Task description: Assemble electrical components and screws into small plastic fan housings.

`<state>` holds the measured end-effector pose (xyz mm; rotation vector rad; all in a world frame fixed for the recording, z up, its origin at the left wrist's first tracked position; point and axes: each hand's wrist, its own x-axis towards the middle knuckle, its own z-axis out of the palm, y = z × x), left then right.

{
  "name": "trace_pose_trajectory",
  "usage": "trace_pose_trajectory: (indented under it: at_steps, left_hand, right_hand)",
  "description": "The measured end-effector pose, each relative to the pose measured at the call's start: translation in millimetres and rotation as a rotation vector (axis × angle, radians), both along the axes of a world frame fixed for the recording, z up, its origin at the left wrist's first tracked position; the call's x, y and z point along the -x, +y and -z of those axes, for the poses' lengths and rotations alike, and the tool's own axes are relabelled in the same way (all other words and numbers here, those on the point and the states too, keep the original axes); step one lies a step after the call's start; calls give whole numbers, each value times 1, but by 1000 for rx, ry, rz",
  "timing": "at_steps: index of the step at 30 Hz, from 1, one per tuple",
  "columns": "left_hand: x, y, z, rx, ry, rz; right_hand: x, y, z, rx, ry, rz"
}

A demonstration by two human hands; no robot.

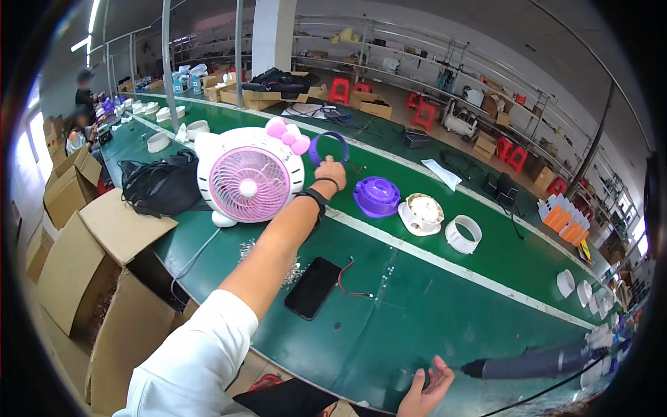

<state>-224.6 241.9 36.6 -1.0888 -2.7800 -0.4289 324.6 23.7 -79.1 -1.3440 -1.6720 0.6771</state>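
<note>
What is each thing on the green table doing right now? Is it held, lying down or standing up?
Left hand: shut on the purple ring.
Purple ring: held up above the table.
Right hand: open, empty, palm up.
Electric screwdriver: lying on the table, just beyond the right hand.
White and pink fan: standing upright; blade motion cannot be told.
Black phone: lying flat, screen dark.
Purple fan part: resting on the table.
Cardboard boxes: open.

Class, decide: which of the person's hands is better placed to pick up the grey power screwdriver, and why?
Right. The right hand lies open beside the grey power screwdriver, while the left hand holds a purple ring far across the green table.
</note>
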Motion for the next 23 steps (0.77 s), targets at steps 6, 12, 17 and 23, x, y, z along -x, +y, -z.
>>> trace_pose_trajectory:
  at_steps: [6, 12, 17, 23]
  left_hand:
    - [-98, -75, -46, -159, 383, 505]
    - [-205, -199, -59, -180, 775, 946]
    - [-259, -272, -56, 4, 177, 1248]
    - [-273, -274, -27, 313, -225, 1313]
  right_hand:
    - [9, -7, -30, -162, 460, 139]
    - [-15, -16, -67, -530, 305, 402]
    - [-50, 7, -106, -664, 260, 554]
    - [-72, 24, -157, -573, 198, 675]
